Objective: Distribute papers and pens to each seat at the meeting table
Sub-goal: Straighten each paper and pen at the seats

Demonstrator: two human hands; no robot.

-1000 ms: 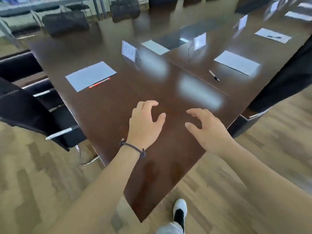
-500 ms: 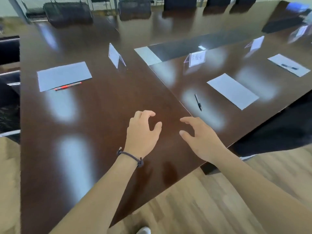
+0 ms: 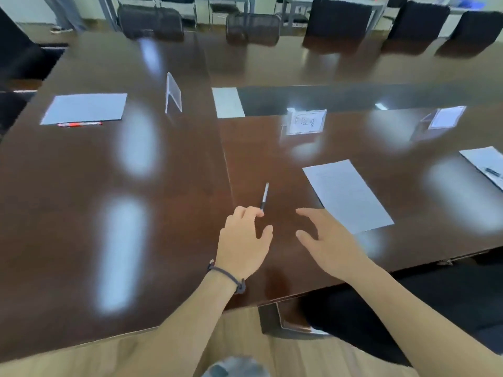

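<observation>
Here the left hand [image 3: 243, 242] hovers low over the dark wooden worktop [image 3: 163, 213], fingers loosely curled and thumb held out to the side, gripping nothing. Its fingertips [image 3: 254, 211] lie right at the near end of a black pen [image 3: 264, 196]; whether they actually touch it cannot be told. A dark cord bracelet [image 3: 228, 276] circles that wrist. The right hand [image 3: 328, 242] is spread, fingers relaxed and apart, empty, just beside the left one and near the lower corner of a white paper sheet [image 3: 347, 195].

The black pen lies on the worktop left of that sheet, apart from it, pointing away from the person. At the far left seat a second paper sheet [image 3: 85, 108] lies flat with a red pen [image 3: 79, 124] along its near edge. At the right border a third paper sheet [image 3: 485, 161] carries a dark pen [image 3: 493, 172]. A clear name-card stand [image 3: 172, 93] is seen edge-on near the middle, a labelled name card [image 3: 306, 122] faces the person, and another name card [image 3: 446, 117] stands farther right. Black chairs [image 3: 339, 21] line the far side.
</observation>
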